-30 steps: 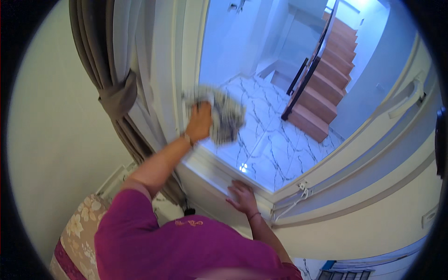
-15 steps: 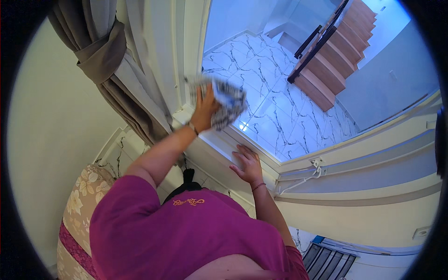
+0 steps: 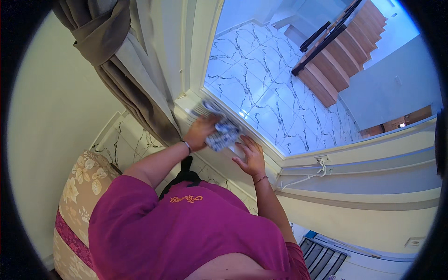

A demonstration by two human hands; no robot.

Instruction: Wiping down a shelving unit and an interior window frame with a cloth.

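Observation:
My left hand grips a crumpled checked cloth in white, grey and blue. The cloth lies against the white window sill, toward its left end, and is slightly blurred by motion. Just right of the cloth, my right hand is open on the sill, its fingers spread and its thumb pointing left. Nothing shows in that hand. Behind the sill, the window opening looks onto a marble-patterned tiled floor.
A tied grey-brown curtain hangs at the left. A floral upholstered piece stands beside my left elbow. To the right is a white window panel with a metal stay. Wooden stairs rise beyond the opening.
My left hand has brought the cloth down from the window opening's lower left corner onto the sill, closer to my right hand. The right hand stays on the sill. The view has shifted slightly.

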